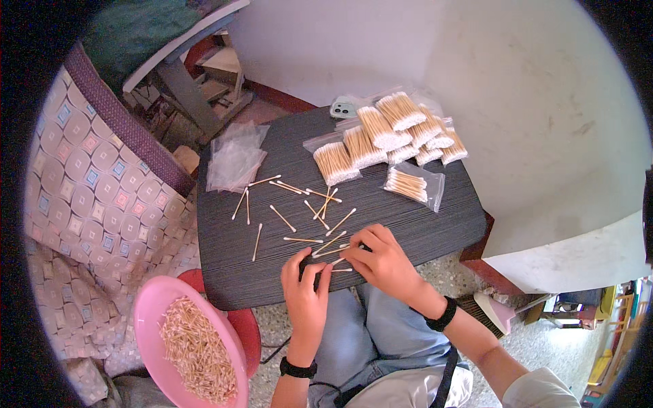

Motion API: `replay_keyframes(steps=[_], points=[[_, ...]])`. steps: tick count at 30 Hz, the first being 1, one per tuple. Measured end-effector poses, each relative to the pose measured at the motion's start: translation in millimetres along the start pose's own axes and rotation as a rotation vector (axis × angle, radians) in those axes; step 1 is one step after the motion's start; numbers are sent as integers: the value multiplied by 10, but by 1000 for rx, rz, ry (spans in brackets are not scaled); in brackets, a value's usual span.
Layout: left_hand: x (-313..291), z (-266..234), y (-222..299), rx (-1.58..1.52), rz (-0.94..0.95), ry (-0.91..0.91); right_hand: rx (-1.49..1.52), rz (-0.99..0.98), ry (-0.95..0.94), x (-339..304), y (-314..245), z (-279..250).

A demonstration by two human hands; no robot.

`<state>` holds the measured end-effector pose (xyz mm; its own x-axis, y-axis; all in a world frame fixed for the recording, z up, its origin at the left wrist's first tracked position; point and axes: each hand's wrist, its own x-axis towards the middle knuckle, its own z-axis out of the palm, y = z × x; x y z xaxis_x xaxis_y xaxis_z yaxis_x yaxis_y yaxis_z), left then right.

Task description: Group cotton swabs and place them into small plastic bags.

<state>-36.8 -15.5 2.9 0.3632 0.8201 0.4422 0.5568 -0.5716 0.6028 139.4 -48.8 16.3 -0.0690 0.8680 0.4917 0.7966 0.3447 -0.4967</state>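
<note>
Both hands are at the near edge of a dark wood-grain table [235, 275], over loose cotton swabs. My left hand [305, 292] has bent fingers, thumb and middle fingertip close together at the end of a swab. My right hand [382, 262] pinches the other side of the small group, its fingertips closed on a cotton swab [330, 251]. Just beyond the hands, several single swabs lie scattered, one [257, 242] off to the left. What lies under the fingertips is partly hidden.
Filled clear bags of swabs [371, 146] are piled at the back right, with a less full bag [408, 183] in front. Flat clear bags [236, 158] lie back left, a phone [342, 107] behind. A pink basin [144, 319] of swabs stands lower left. A wall [537, 136] borders the right.
</note>
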Motion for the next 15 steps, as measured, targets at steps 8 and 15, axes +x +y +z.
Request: replay_keyframes(steps=[8,15], points=[[-3,-34,6,-125,-68,24,-20,-64,-98,-45,42,-91],[-24,-109,104,230,291,-109,-21,-65,-71,-83,17,41]])
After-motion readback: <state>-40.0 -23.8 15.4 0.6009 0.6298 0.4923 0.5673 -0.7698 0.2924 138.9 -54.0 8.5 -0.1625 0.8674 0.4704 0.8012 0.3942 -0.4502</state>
